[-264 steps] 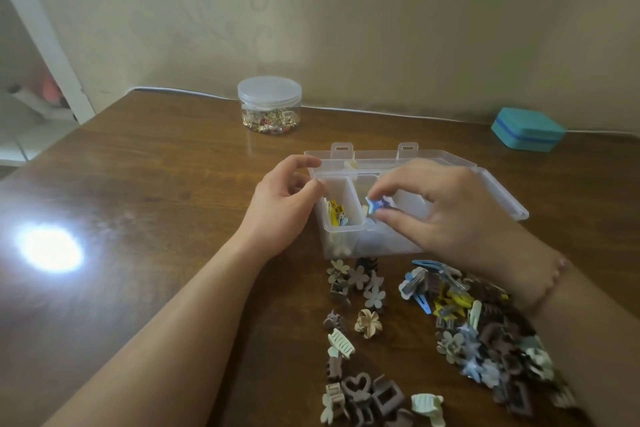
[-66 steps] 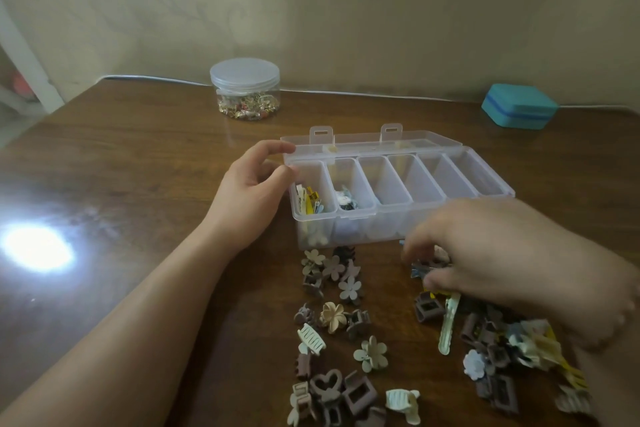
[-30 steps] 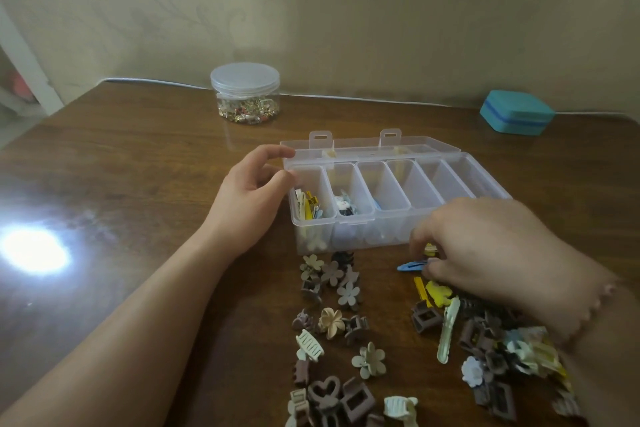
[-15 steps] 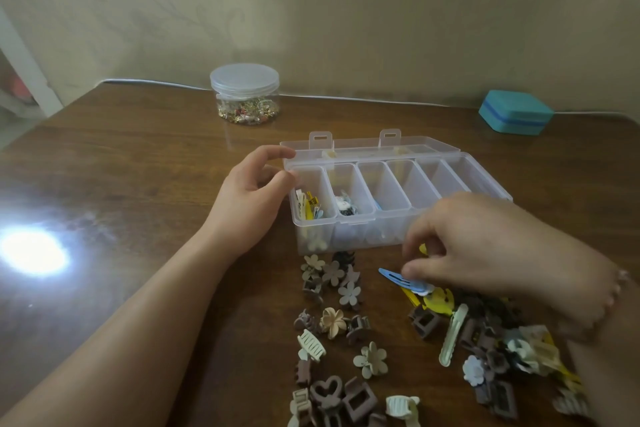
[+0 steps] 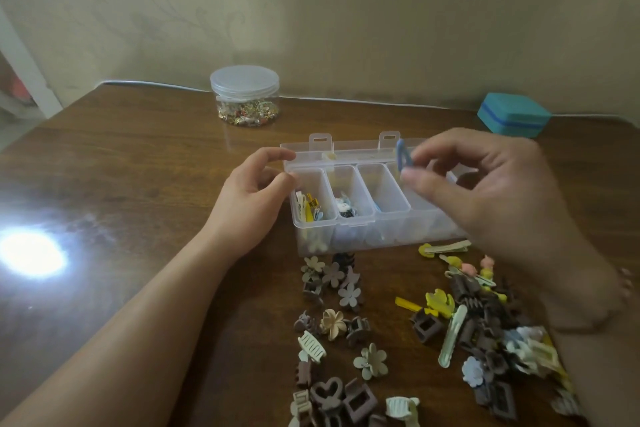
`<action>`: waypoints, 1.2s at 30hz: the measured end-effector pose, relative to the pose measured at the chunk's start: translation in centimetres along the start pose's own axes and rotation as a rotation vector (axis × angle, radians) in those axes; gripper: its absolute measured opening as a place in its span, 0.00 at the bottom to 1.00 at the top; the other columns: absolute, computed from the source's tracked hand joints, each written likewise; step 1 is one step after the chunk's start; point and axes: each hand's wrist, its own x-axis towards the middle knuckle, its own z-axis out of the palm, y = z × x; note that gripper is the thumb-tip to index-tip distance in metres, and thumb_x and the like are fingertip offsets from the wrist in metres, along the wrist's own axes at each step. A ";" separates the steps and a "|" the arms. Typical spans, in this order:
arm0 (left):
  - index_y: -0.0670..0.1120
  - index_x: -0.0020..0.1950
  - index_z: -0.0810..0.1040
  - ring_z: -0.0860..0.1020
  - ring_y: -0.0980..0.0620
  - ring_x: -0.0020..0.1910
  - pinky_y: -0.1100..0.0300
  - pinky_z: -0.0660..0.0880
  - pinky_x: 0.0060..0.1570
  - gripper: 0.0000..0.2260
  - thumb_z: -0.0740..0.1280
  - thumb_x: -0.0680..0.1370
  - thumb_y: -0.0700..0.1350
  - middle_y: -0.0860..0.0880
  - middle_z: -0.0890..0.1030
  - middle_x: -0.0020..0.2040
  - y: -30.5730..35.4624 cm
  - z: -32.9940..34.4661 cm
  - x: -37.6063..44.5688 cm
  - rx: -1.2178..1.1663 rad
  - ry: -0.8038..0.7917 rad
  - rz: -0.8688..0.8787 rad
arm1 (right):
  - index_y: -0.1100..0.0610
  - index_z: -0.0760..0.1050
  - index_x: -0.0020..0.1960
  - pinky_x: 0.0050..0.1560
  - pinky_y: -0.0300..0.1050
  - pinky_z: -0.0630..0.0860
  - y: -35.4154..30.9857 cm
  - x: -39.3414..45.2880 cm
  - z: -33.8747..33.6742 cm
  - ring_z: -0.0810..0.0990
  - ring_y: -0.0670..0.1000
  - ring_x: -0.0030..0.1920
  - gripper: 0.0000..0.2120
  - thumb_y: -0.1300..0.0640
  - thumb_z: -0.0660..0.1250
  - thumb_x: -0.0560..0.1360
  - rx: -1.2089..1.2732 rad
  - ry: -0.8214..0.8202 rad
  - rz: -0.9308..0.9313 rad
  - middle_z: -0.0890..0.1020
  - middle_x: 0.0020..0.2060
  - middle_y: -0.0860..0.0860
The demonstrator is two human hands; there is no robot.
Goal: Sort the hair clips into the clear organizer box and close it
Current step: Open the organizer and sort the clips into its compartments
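The clear organizer box (image 5: pixel 349 236) stands open on the table, its lid (image 5: pixel 356 149) folded back. Its two leftmost compartments hold a few clips; a bluish one lies in the third. My left hand (image 5: pixel 247 204) grips the box's left end. My right hand (image 5: pixel 485 191) hovers over the box's right half, pinching a blue snap clip (image 5: pixel 403 158) upright between thumb and fingers. Loose hair clips lie in front of the box: flower and claw clips (image 5: pixel 332 319) in the middle, a denser mixed pile (image 5: pixel 485 326) to the right.
A round clear jar (image 5: pixel 244 95) of small trinkets stands at the back. A teal case (image 5: pixel 514 114) sits at the back right by the wall. A bright light glare (image 5: pixel 31 253) marks the table's left side.
My right hand has picked the blue snap clip out of the right pile and lifted it up over the box. My left hand has stayed on the box.
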 end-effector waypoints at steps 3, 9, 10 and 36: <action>0.55 0.64 0.76 0.80 0.64 0.47 0.62 0.75 0.48 0.13 0.64 0.80 0.45 0.59 0.85 0.42 0.0 0.0 0.0 0.000 0.000 -0.003 | 0.50 0.82 0.48 0.36 0.27 0.72 1.5 0.3 1.6 0.81 0.42 0.38 0.06 0.55 0.74 0.71 -0.011 0.114 0.089 0.84 0.36 0.42; 0.55 0.63 0.76 0.81 0.65 0.47 0.60 0.76 0.51 0.13 0.64 0.80 0.44 0.60 0.85 0.42 0.1 0.0 0.0 -0.008 -0.006 -0.003 | 0.47 0.82 0.46 0.34 0.30 0.74 1.4 0.3 0.6 0.79 0.42 0.38 0.04 0.54 0.72 0.72 -0.148 0.044 0.047 0.81 0.35 0.41; 0.55 0.63 0.76 0.81 0.65 0.47 0.60 0.76 0.51 0.13 0.64 0.80 0.45 0.59 0.85 0.43 0.1 0.0 0.0 -0.008 -0.007 -0.004 | 0.47 0.81 0.43 0.33 0.31 0.73 1.0 0.3 -0.3 0.78 0.43 0.37 0.02 0.54 0.72 0.71 -0.153 0.045 0.029 0.81 0.33 0.41; 0.55 0.64 0.76 0.82 0.55 0.48 0.63 0.74 0.46 0.13 0.64 0.80 0.45 0.56 0.85 0.45 0.2 0.0 0.0 0.002 -0.017 -0.019 | 0.49 0.83 0.47 0.45 0.51 0.81 0.8 0.6 -0.7 0.83 0.52 0.45 0.04 0.53 0.71 0.73 0.288 -0.036 -0.016 0.86 0.44 0.46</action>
